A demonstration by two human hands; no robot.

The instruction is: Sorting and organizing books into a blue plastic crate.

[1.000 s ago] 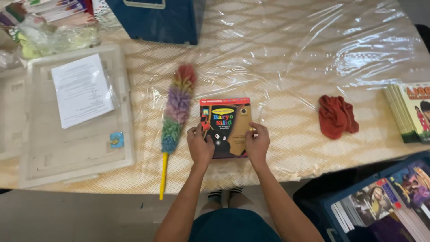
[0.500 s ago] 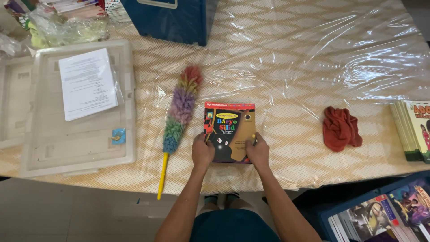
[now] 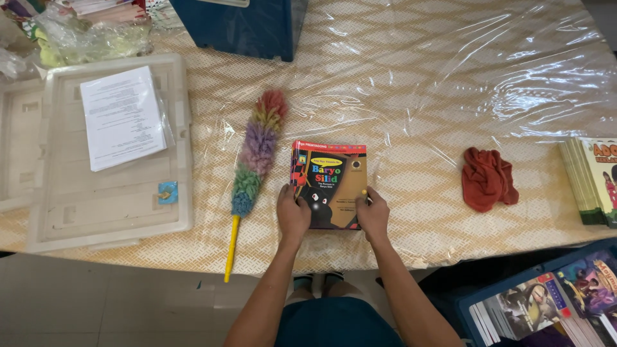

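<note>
At six o'clock, left hand (image 3: 294, 214) and right hand (image 3: 373, 215) grip a brown, colourfully lettered picture book's (image 3: 331, 183) lower corners. Rainbow feather duster (image 3: 256, 160) lies at nine o'clock. Book seems being squared; lifting needs both grips firm.

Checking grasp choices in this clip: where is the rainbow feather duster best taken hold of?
Probably by the bare yellow handle, coming from the near table edge. The feather duster lies flat, soft head pointing away and thin rigid handle overhanging the edge, just beside the left hand.
</note>
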